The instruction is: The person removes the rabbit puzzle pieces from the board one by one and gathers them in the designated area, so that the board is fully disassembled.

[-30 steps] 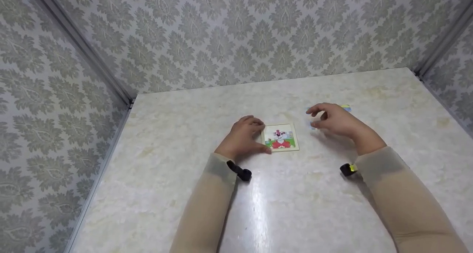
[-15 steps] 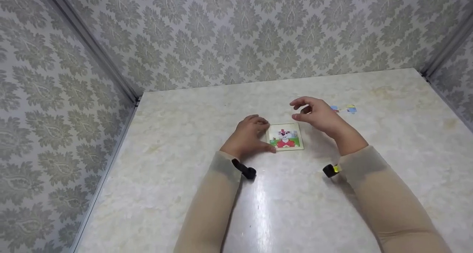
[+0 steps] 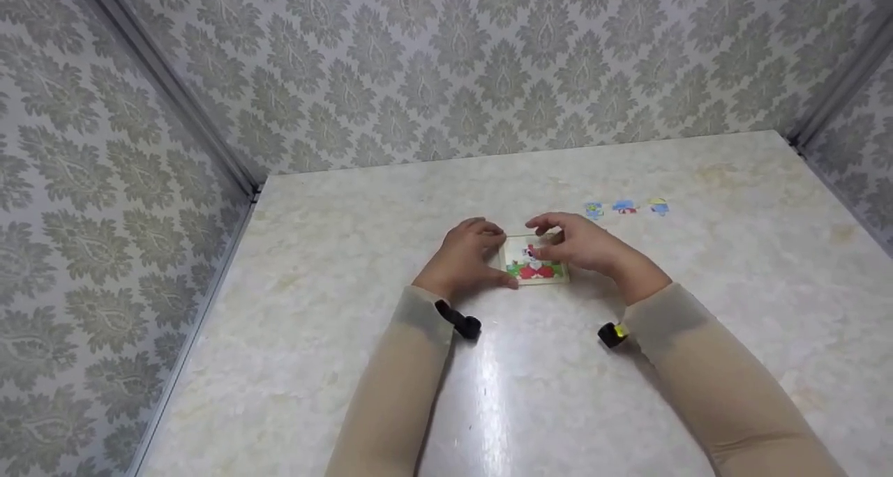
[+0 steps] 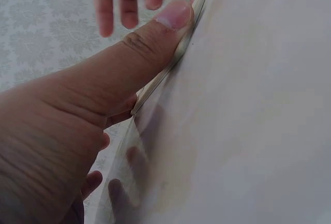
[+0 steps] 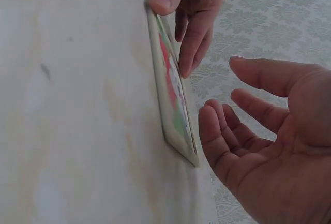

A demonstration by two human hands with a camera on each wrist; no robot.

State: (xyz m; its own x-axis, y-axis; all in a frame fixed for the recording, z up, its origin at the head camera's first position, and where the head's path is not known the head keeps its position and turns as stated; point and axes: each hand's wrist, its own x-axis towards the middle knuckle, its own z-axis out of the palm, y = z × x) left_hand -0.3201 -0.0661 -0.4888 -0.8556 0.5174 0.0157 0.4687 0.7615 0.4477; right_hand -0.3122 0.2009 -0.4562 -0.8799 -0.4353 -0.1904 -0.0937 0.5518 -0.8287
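Observation:
A square jigsaw puzzle in a pale wooden frame (image 3: 544,282) lies on the table, showing a cartoon animal in red on green. My left hand (image 3: 466,257) grips the frame's left side, its thumb (image 4: 150,38) along the near edge and its fingers toward the far left corner. My right hand (image 3: 586,245) hovers over the upper right part of the puzzle, covering some of the picture. In the right wrist view its thumb and fingers stand apart with nothing between them. Beyond it lie loose puzzle pieces: a blue-green one (image 3: 594,210), a blue-red one (image 3: 624,207) and a yellow-blue one (image 3: 658,206).
The marbled pale table (image 3: 335,365) reaches back to a patterned wall panel (image 3: 446,65). Another patterned panel (image 3: 91,240) stands along its left side. Black wrist cameras (image 3: 467,327) sit at both cuffs.
My right hand has moved left from beside the loose pieces to over the puzzle, uncovering all three pieces. The left hand keeps its grip on the frame.

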